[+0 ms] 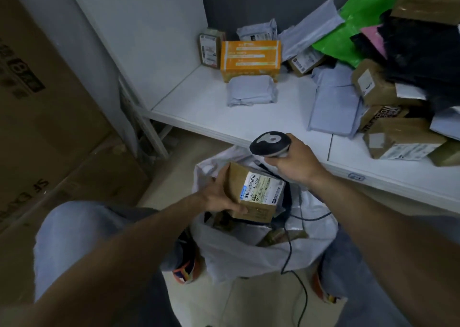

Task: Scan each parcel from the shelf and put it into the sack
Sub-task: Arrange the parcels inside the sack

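Parcel (256, 192) gripped in left hand (219, 194) over sack (261, 252).

A: Where's the left hand (219, 197)?
B: Arm stretched forward, thumb and fingers clasping a parcel (260, 192).
A: The right hand (293, 163)?
B: Just above, fist wrapped round a scanner (270, 143), forearm bare.

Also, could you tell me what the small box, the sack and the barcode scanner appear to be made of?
Small box: brown cardboard, matte, with a white printed paper label.
Sack: thin whitish plastic, probably; it creases, slumps and shines faintly, though any weave is too blurred to tell.
Barcode scanner: hard plastic, apparently; dark smooth head with a grey inlay.
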